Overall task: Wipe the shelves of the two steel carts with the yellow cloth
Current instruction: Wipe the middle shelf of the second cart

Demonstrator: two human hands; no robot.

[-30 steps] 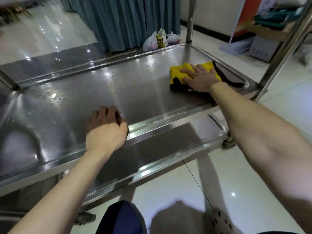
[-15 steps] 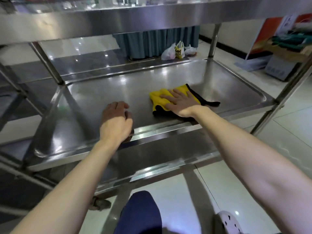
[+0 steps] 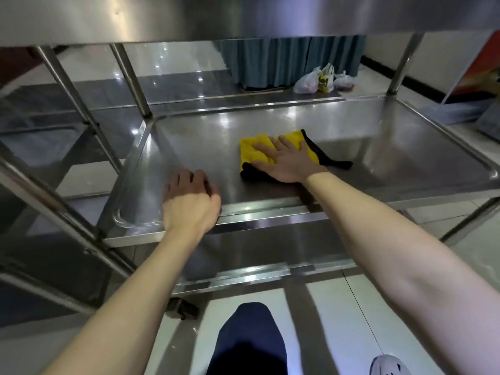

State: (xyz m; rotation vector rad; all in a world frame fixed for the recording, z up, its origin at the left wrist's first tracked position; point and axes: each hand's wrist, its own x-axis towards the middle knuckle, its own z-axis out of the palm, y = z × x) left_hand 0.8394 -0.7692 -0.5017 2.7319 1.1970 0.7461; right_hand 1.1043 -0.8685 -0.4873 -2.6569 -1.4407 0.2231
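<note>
The yellow cloth (image 3: 254,150), with a black edge trailing to the right, lies folded on the middle shelf (image 3: 378,147) of the near steel cart. My right hand (image 3: 286,161) presses flat on the cloth with straight, spread fingers. My left hand (image 3: 189,201) rests on the shelf's front rim at the left, fingers curled over the edge onto the steel. The second steel cart (image 3: 54,136) stands directly to the left, its shelves level with this one. The top shelf (image 3: 243,17) hangs close overhead.
A lower shelf (image 3: 270,247) sits beneath the middle one. Upright posts (image 3: 130,79) stand at the corners. Plastic bags (image 3: 322,81) lie on the floor by a blue curtain behind the cart. My knee (image 3: 251,339) and shoe (image 3: 389,365) are on the tiled floor.
My right hand has slid the cloth leftward along the shelf, from its right end toward the middle. My head has dropped lower, bringing the top shelf into view. The left hand stays on the rim.
</note>
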